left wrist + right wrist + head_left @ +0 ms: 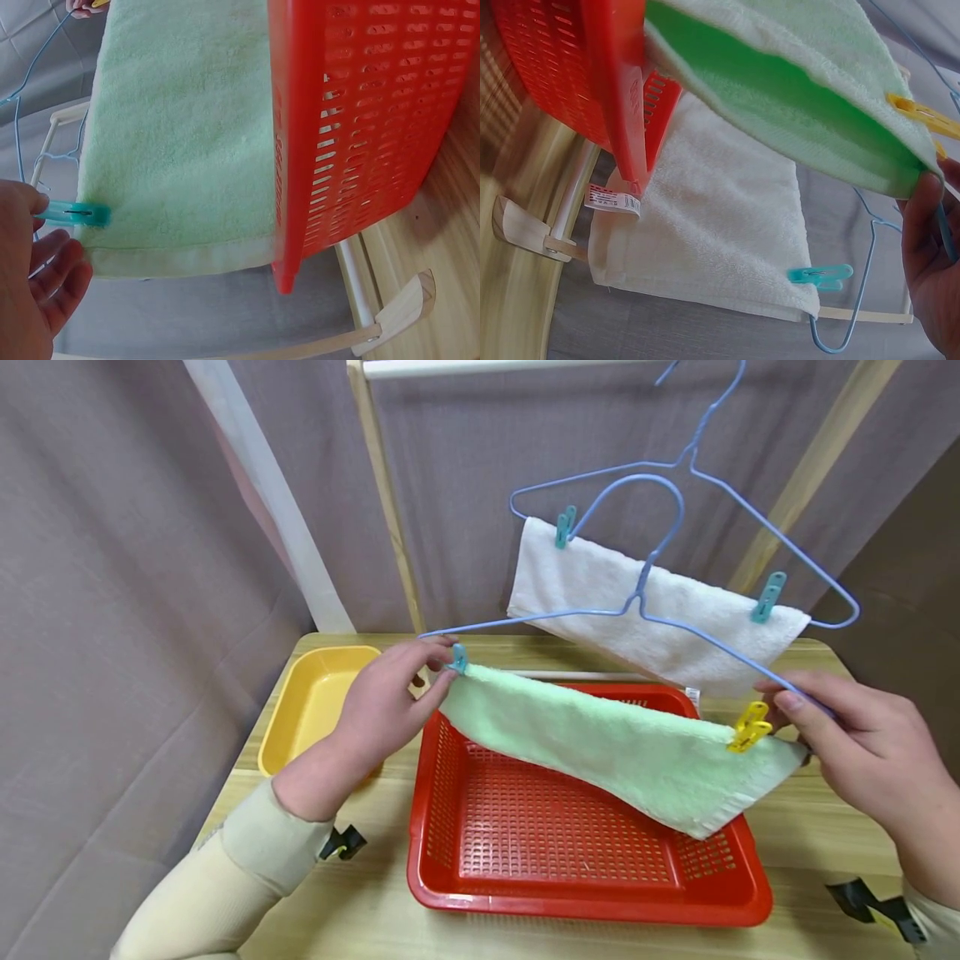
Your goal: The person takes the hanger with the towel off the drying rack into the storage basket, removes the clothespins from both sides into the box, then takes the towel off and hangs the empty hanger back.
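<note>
Green towel (pixel 570 714) (upper edge pegged) spans open red basket (pixel 585 907).

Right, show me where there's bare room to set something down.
Bare table lies between the left sleeve and red basket, and right of the basket below the right hand. The basket's visible floor is bare. Crowded: the far side, where green towel and white towel hang.

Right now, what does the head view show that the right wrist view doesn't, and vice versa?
Head only: the yellow tray, the left grip and the teal clip it pinches.

Right wrist only: the inside of the folded green towel.

Both: the green towel's outside, yellow clip, right grip, white towel, red basket, blue hangers, wooden rack and table.
</note>
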Motion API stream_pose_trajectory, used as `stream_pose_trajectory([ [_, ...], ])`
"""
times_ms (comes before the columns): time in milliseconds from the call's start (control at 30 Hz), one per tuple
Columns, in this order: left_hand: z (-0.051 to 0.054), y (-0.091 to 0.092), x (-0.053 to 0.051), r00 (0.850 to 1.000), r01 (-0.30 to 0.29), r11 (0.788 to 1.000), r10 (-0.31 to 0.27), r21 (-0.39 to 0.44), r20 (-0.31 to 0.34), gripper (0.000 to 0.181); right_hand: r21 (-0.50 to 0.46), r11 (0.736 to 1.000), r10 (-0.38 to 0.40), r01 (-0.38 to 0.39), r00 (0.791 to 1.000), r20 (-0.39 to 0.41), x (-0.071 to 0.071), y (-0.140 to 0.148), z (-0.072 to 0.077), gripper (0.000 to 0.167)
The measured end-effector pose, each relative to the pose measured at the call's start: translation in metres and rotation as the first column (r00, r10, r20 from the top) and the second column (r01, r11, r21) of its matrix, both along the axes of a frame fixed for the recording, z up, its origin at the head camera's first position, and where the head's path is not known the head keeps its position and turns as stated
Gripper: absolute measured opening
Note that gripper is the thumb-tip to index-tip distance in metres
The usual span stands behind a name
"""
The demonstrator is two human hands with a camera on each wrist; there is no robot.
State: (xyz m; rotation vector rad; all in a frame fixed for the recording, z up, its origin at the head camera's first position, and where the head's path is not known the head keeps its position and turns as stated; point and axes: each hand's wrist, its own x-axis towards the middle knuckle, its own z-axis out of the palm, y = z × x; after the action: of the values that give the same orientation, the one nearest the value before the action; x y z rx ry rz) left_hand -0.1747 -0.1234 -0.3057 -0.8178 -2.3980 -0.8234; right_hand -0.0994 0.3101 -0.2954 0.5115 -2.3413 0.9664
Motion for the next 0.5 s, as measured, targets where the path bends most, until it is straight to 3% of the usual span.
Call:
stream_pose_trajectory([
  [267, 0.0011, -0.0008, -0.0010, 0.997, 0.060, 0.998, -0.059, -0.015, 0.054, 0.012, -0.002, 1.000, 0.010, -0.010, 1.000, -0.002, -0.0003, 0.0002, -0.0017, 0.031],
  [500, 0.0025, -0.0043, 0.0007, 0.991, 0.052, 0.998, -0.047, -0.036, 0.128, 0.038, 0.008, 1.000, 0.013, -0.013, 1.000, -0.008, -0.0014, -0.0003, -0.0019, 0.036],
])
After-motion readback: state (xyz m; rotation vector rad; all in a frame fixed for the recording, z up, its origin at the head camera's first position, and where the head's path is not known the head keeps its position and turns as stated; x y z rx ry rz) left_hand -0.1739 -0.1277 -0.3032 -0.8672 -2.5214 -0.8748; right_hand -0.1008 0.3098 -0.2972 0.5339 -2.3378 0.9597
